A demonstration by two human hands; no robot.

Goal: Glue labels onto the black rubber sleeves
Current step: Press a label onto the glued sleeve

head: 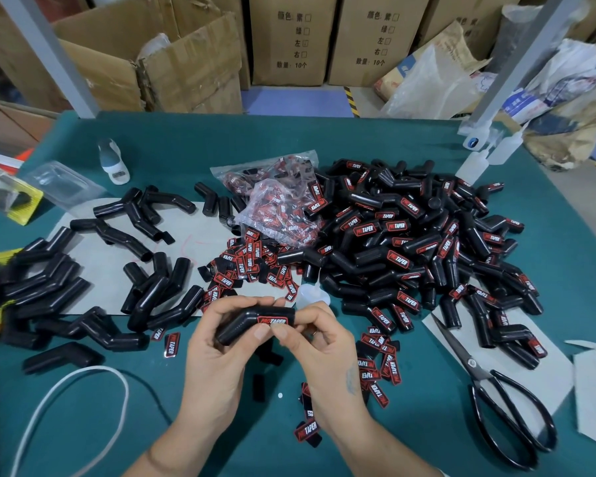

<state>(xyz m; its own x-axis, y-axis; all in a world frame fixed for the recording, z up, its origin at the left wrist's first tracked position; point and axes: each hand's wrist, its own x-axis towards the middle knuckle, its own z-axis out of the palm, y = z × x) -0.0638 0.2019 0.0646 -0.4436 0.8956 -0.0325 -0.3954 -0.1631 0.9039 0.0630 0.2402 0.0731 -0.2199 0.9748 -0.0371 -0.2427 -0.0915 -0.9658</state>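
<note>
Both hands hold one bent black rubber sleeve low in the middle of the view. My left hand grips its lower left end. My right hand pinches its right end, and both thumbs press a red-and-black PROTAPER label onto it. Plain sleeves lie in a heap at the left. Labelled sleeves are piled at the right. Loose labels are scattered above the hands and also to their right.
A clear bag of labels lies behind the loose ones. Black scissors lie at the right. A white glue bottle stands at the back left, squeeze bottles at the back right. A white cord loops at the front left. A small translucent cup is behind my right hand.
</note>
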